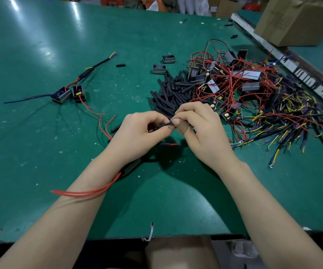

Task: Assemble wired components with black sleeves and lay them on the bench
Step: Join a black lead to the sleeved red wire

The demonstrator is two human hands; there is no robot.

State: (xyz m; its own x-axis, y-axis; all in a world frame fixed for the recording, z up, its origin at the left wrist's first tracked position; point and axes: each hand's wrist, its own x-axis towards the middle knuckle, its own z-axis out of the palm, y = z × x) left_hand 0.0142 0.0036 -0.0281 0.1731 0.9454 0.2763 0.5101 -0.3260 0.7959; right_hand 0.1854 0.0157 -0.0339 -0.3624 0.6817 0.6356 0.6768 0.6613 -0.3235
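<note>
My left hand and my right hand meet above the green bench, both pinching one thin black sleeve between their fingertips. Two red wires trail from under my left wrist, where a black component body lies partly hidden. Just beyond my hands lies a pile of black sleeves. To its right sits a tangle of wired components with red, yellow and blue leads. At the left lie two finished components with sleeved wires.
Two small black boxes sit behind the sleeve pile. A loose sleeve lies mid-bench. A cardboard box stands at the far right beyond a white rail. White ties hang at the bench's near edge.
</note>
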